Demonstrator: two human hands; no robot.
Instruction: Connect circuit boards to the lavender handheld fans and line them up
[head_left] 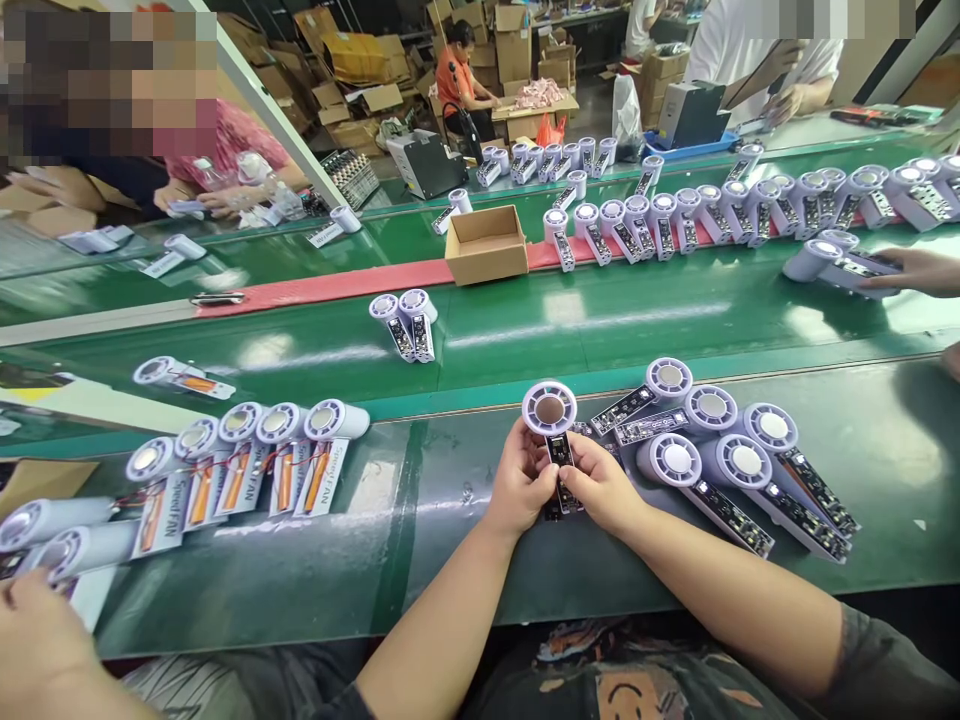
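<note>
Both my hands grip one handheld fan (550,407), its round grilled head up and its handle with a dark circuit board pointing toward me. My left hand (521,482) wraps the handle from the left, thumb on the board. From the other side my right hand (600,482) closes on the same handle, its thumb pressed on the board near the left thumb. The fingers behind the handle are partly hidden. Right of my hands, several similar fans (679,462) with exposed boards lie on the dark worktop (442,560), some overlapping.
At the left, fans with orange parts and red wires (244,465) lie beside another person's hand (45,640). Beyond the worktop runs a green conveyor (510,335) bearing a fan pair (405,325). An open cardboard box (487,247) and a fan row stand farther back. A co-worker's hand (919,272) holds fans at right.
</note>
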